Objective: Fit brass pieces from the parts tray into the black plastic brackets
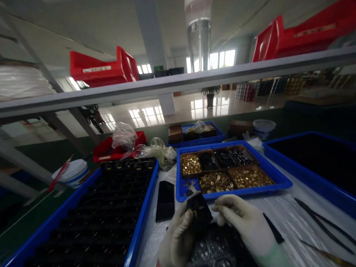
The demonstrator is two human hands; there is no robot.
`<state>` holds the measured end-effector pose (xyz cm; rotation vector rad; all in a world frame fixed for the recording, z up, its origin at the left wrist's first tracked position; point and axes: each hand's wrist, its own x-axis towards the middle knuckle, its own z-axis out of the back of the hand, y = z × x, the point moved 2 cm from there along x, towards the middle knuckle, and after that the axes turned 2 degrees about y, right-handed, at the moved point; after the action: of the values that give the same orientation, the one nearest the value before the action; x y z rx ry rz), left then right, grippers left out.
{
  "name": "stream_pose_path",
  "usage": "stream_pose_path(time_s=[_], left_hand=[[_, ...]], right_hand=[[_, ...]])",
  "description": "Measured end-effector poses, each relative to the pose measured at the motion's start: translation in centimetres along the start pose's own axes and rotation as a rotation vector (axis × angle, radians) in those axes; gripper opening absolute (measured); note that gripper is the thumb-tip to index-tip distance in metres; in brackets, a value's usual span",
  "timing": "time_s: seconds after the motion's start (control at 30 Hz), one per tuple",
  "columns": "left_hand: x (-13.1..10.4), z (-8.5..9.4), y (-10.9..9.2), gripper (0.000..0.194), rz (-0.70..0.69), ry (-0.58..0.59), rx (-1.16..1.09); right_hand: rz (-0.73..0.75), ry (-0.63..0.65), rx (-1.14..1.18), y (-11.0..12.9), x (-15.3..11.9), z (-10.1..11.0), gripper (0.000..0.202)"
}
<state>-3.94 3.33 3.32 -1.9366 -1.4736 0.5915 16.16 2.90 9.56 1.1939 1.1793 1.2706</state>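
My left hand (178, 233), in a white glove, grips a black plastic part (199, 209) between thumb and fingers, tilted up over the work surface. Close to the right edge of that part is my gloved right hand (240, 218), thumb and fingertips pinched together; anything between them is too small to make out. A black strip (274, 228) sticks out beside the right wrist, and I cannot tell whether the hand holds it. Below both hands lie several dark parts with metal bits (214, 248). Just beyond is a blue tray (235, 191) with compartments of brass pieces (216, 182) and black pieces.
A large blue tray (141, 226) with rows of black parts stands left, a black phone-like slab (165, 200) beside it. Tweezers-like black tool (319, 218) and another blue tray (306, 167) are at right. A shelf (172, 83) with red bins (102, 72) crosses above.
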Motion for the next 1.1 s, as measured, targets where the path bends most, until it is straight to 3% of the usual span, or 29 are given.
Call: stream_pose_path(time_s=[0.17, 0.4, 1.1], left_hand=[[0.0, -0.5, -0.6, 0.045, 0.052, 0.049, 0.081], [0.1, -1.0, -0.6, 0.063, 0.088, 0.030, 0.127], [-0.2, -1.9, -1.2, 0.071, 0.124, -0.025, 0.183]], right_hand=[[0.196, 0.036, -0.163, -0.7, 0.0, -0.3, 0.014], [0.090, 0.125, -0.188, -0.8, -0.1, -1.0, 0.020], [0.014, 0.215, -0.168, 0.1, 0.0, -1.4, 0.029]])
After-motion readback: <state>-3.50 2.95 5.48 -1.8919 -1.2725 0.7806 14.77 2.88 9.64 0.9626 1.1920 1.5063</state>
